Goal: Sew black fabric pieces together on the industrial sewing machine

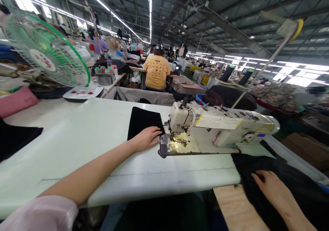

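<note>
My left hand [146,138] lies flat, fingers stretched out, on the near edge of a black fabric piece [144,119] on the pale table [102,155]. Its fingertips reach toward the needle plate of the white sewing machine [218,126]. My right hand [269,186] rests palm down with fingers spread on a heap of black fabric [282,169] at the table's right end, above a wooden board [233,207].
A green-rimmed fan [46,53] stands at the back left, next to a pink cloth [15,101] and more black fabric [15,137]. A person in a yellow shirt [156,72] sits ahead with their back to me. Thread cones [227,73] and cloth piles fill the right.
</note>
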Tool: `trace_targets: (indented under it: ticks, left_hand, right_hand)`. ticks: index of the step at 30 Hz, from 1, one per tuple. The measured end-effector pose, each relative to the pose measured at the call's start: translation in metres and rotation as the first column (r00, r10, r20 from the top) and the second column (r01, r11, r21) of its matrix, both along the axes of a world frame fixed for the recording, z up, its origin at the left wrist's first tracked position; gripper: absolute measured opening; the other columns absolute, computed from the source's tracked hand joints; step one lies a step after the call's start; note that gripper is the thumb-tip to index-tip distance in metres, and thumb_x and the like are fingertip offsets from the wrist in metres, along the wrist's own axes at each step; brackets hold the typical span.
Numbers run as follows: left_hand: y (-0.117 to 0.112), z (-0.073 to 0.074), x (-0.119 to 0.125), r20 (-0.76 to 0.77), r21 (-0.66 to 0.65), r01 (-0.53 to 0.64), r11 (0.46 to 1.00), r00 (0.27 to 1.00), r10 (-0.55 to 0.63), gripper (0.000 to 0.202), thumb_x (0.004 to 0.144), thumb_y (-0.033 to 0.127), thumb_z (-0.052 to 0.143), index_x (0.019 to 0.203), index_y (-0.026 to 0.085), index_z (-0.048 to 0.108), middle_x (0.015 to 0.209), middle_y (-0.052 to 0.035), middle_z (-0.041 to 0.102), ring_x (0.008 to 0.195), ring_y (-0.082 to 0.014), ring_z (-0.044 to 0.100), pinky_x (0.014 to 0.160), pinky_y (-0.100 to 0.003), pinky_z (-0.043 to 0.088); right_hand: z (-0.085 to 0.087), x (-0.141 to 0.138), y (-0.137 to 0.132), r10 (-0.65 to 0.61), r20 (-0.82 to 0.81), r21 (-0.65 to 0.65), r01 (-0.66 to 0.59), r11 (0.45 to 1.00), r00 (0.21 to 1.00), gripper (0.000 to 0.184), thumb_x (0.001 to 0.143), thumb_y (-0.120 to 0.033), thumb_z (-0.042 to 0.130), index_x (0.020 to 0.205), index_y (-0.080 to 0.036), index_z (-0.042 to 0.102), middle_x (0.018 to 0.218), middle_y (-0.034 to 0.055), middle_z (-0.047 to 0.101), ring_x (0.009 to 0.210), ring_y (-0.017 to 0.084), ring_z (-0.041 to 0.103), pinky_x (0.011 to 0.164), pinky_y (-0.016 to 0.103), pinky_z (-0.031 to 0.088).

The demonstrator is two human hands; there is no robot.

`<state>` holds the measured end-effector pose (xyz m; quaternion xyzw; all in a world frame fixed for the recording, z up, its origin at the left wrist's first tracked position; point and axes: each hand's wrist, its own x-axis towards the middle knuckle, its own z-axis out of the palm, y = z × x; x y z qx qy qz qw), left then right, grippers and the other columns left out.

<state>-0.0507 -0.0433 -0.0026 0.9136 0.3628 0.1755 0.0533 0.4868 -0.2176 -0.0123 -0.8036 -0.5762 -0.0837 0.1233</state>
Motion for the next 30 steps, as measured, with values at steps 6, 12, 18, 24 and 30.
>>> trace_targets:
  ticks: [6, 12, 18, 24, 30]
  left_hand:
    - [-0.004, 0.014, -0.022, 0.026, -0.012, -0.035, 0.999, 0.999, 0.035, 0.042, 0.093, 0.041, 0.054, 0.127, 0.018, 0.064, 0.118, -0.0118, 0.065, 0.109, -0.0257, 0.062, 0.098, -0.040, 0.049]
    - [0.030, 0.016, 0.001, 0.161, -0.011, -0.222, 0.975, 0.962, 0.221, 0.038, 0.099, 0.031, 0.040, 0.100, 0.017, 0.075, 0.100, -0.0106, 0.068, 0.096, -0.0230, 0.063, 0.091, -0.038, 0.050]
    - [0.061, -0.001, 0.011, 0.120, -0.073, -0.261, 0.962, 0.956, 0.269, 0.032, 0.090, 0.038, 0.057, 0.102, 0.016, 0.076, 0.106, -0.0122, 0.067, 0.098, -0.0276, 0.061, 0.089, -0.041, 0.050]
    - [0.058, 0.001, -0.004, 0.002, -0.132, -0.149, 0.980, 0.989, 0.151, 0.061, 0.080, 0.059, 0.065, 0.127, 0.019, 0.065, 0.130, -0.0140, 0.061, 0.116, -0.0319, 0.057, 0.100, -0.043, 0.045]
    - [0.058, 0.010, -0.016, -0.089, -0.168, -0.065, 0.984, 0.995, 0.051, 0.087, 0.063, 0.064, 0.077, 0.135, 0.019, 0.058, 0.144, -0.0141, 0.055, 0.132, -0.0314, 0.051, 0.110, -0.039, 0.040]
  right_hand:
    - [-0.013, 0.007, 0.004, 0.032, -0.037, 0.034, -0.031, 0.999, 0.999, 0.023, 0.072, -0.041, 0.044, 0.062, -0.025, 0.058, 0.072, 0.0121, 0.067, 0.066, 0.030, 0.067, 0.063, 0.041, 0.052]
    - [-0.008, 0.007, 0.007, 0.016, -0.090, 0.027, -0.013, 1.000, 0.996, 0.021, 0.068, -0.041, 0.046, 0.058, -0.025, 0.055, 0.069, 0.0111, 0.065, 0.065, 0.029, 0.066, 0.061, 0.039, 0.051]
    - [-0.012, 0.005, 0.002, 0.035, -0.123, 0.095, -0.023, 0.995, 0.992, 0.023, 0.067, -0.044, 0.042, 0.062, -0.025, 0.055, 0.071, 0.0116, 0.065, 0.067, 0.029, 0.065, 0.067, 0.043, 0.052]
    - [-0.004, 0.003, -0.006, 0.041, -0.283, 0.099, -0.013, 0.995, 0.958, 0.034, 0.063, -0.053, 0.052, 0.070, -0.022, 0.063, 0.077, 0.0122, 0.068, 0.068, 0.029, 0.067, 0.071, 0.045, 0.055]
    - [0.009, -0.009, -0.015, 0.053, -0.411, 0.084, -0.020, 0.996, 0.910, 0.041, 0.058, -0.054, 0.064, 0.079, -0.019, 0.068, 0.090, 0.0139, 0.069, 0.076, 0.030, 0.067, 0.070, 0.042, 0.055]
